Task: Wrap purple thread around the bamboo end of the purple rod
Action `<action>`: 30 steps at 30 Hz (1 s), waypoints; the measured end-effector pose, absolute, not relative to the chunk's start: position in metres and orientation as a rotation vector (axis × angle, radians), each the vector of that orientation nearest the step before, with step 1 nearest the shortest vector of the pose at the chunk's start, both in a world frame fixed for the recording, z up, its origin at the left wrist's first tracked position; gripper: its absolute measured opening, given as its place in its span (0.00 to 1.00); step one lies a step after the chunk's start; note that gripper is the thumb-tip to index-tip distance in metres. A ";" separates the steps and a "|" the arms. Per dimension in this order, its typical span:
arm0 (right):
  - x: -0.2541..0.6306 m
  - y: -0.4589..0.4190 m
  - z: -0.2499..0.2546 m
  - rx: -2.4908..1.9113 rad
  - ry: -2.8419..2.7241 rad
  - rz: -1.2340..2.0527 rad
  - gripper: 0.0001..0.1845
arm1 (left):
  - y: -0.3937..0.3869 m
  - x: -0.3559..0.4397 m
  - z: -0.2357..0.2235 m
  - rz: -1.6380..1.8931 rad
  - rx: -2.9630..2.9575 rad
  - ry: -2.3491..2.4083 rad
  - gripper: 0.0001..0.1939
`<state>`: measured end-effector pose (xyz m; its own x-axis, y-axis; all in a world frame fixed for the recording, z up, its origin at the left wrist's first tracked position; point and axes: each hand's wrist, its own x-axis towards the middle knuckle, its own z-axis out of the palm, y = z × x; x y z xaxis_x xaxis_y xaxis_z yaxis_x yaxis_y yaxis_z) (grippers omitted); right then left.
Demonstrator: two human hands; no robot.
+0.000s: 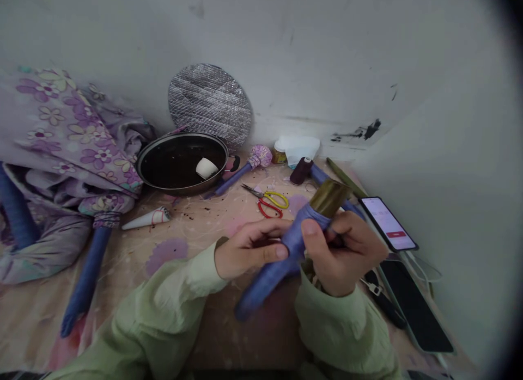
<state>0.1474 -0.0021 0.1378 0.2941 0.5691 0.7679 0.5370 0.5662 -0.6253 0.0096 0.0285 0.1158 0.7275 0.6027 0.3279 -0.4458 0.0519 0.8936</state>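
Note:
Both of my hands grip a blue cloth-wrapped stick (269, 276) whose upper end carries a gold-brown cap (329, 197). My left hand (251, 248) pinches the blue cloth from the left, thumb on top. My right hand (345, 250) closes round the stick just under the cap, thumb pressed on the cloth. Pale green sleeves cover both arms. The stick tilts up to the right over a patterned surface.
Two small scissors, yellow-handled (273, 197) and red-handled (269, 208), lie behind my hands. A dark pan (182, 163) holds a white cup. A lit phone (387, 222) and a dark phone (412, 305) lie right. Floral cloth (61, 146), another blue stick (87, 276), a white cone (147, 218).

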 end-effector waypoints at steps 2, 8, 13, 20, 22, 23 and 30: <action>0.149 -0.002 0.140 -1.088 -1.405 -0.033 0.19 | 0.030 0.010 0.114 0.885 1.318 0.217 0.12; 0.147 0.003 0.145 -1.099 -1.594 -0.169 0.14 | 0.033 0.011 0.105 1.043 1.475 0.436 0.15; 0.146 0.007 0.142 -1.129 -1.609 -0.177 0.15 | 0.037 0.008 0.101 1.155 1.728 0.586 0.16; 0.144 0.006 0.140 -1.145 -1.550 -0.132 0.19 | 0.034 0.004 0.107 1.156 2.011 0.595 0.20; 0.144 0.005 0.141 -1.152 -1.537 -0.125 0.18 | 0.031 0.003 0.112 1.048 1.997 0.569 0.19; 0.144 0.005 0.142 -1.158 -1.533 -0.122 0.18 | 0.031 0.002 0.114 1.032 1.989 0.582 0.18; 0.146 0.004 0.146 -1.161 -1.588 -0.094 0.13 | 0.031 0.003 0.112 1.054 1.724 0.508 0.13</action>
